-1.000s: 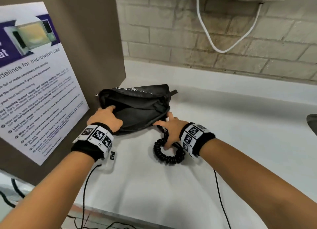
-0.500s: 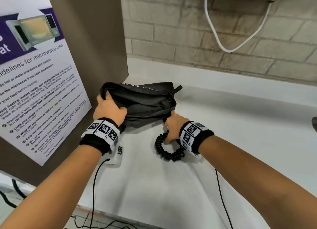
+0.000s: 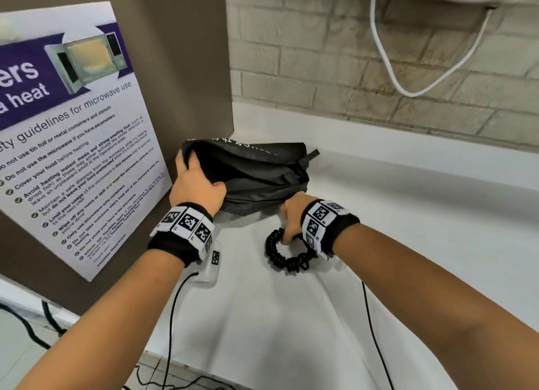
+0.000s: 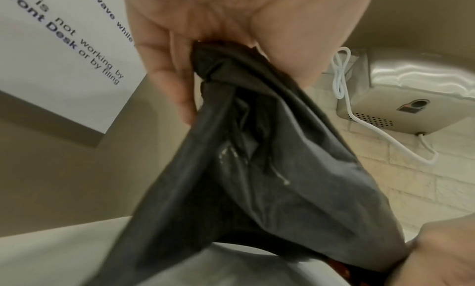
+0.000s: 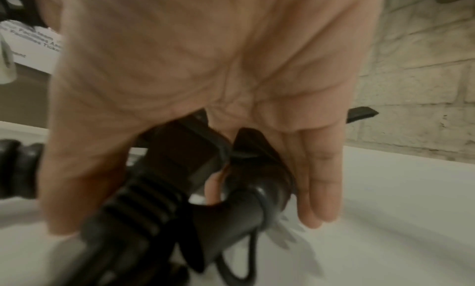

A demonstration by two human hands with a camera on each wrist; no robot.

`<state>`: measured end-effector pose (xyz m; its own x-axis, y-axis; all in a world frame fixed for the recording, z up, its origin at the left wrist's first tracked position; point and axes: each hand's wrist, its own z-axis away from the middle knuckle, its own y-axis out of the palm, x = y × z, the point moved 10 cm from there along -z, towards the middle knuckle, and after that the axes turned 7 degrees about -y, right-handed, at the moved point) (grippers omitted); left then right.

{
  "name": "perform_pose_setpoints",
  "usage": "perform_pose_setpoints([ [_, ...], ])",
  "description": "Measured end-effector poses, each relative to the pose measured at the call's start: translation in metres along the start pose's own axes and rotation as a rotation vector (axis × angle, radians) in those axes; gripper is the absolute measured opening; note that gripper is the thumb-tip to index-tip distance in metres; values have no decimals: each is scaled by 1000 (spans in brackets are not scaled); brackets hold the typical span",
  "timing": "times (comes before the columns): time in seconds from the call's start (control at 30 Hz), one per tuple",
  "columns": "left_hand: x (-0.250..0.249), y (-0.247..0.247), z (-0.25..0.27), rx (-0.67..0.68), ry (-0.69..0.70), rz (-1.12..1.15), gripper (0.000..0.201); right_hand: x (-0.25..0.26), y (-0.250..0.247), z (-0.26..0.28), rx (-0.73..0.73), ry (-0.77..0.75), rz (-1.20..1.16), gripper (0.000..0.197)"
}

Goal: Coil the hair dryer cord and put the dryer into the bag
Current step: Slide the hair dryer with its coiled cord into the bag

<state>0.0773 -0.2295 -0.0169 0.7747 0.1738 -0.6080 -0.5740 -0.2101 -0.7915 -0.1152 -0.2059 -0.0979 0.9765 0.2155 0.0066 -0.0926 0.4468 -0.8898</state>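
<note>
Black bag (image 3: 256,179) on the white surface (image 3: 393,243), below the wall-mounted dryer unit (image 4: 401,99). Left hand (image 3: 198,188): grip bunches the bag's left edge. Right hand (image 3: 291,220): grip closed around the hair dryer (image 5: 195,193) at the bag's near right corner; coiled cord (image 3: 280,252) lies just nearer.

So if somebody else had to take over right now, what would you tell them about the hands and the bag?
Left hand: grips the left edge of the soft black fabric bag, lifting it off the white counter.
Right hand: at the bag's lower right corner; the right wrist view shows it on the black hair dryer's handle.
Black spiral cord: bunched in a loop on the counter, outside the bag.
Done: the cord looks gathered and most of the dryer seems to be inside.
Left: tuck the handle end and cord in, then probably close the bag.
</note>
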Motion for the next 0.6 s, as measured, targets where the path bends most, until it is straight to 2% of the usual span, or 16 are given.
perform_pose_setpoints([
  [0.13,5,-17,2,-105,-76,210,78,-3,10,-2,104,49,73,69],
  [0.2,7,-27,0,-149,-102,287,78,-5,13,1,124,62,40,72],
  [0.33,8,-37,-7,-144,-108,183,77,-8,7,2,82,38,15,56],
  [0.47,8,-22,-7,-35,-70,62,76,-32,7,-3,-8,74,-130,20],
  [0.53,9,-16,-7,-8,-70,56,77,-49,8,-5,-74,116,-221,27],
  [0.6,6,-9,-7,18,-60,49,77,-65,8,-2,-127,150,-309,26],
])
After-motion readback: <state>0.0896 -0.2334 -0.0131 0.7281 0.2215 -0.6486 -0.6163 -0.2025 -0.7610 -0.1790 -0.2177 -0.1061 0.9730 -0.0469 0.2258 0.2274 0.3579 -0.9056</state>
